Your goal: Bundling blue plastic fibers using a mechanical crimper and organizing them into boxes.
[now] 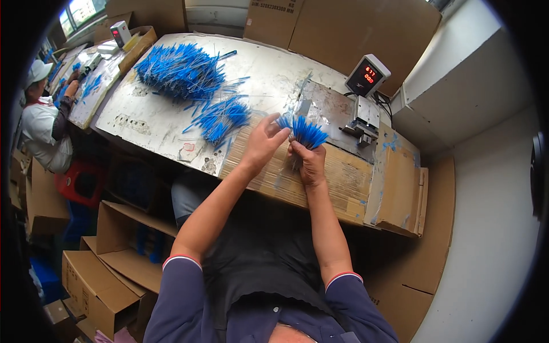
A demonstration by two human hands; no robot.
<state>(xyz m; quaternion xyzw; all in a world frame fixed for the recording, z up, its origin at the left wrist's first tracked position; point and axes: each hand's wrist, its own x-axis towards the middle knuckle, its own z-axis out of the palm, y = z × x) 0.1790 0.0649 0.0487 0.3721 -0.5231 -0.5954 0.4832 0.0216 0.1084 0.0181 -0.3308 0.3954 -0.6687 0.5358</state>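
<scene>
A bundle of thin pale sticks or wires with blue ends (309,132) fans out upward from my right hand (309,162), whose fingers are closed round its lower part. Just left of the bundle is my left hand (265,143), palm turned toward it with the fingers apart. The left fingertips come close to the blue ends; whether they touch cannot be made out. A small loose pile of the same blue-ended pieces (222,119) lies on the white worktable (171,132) beyond my left hand, and a much larger heap (180,71) sits farther back.
A small metal machine (364,117) stands at the right beside a box with a red digital display (368,75). Corrugated cardboard (337,188) covers the table's near edge. At far left a person (43,126) works at another table. Open cartons (106,280) stand at lower left.
</scene>
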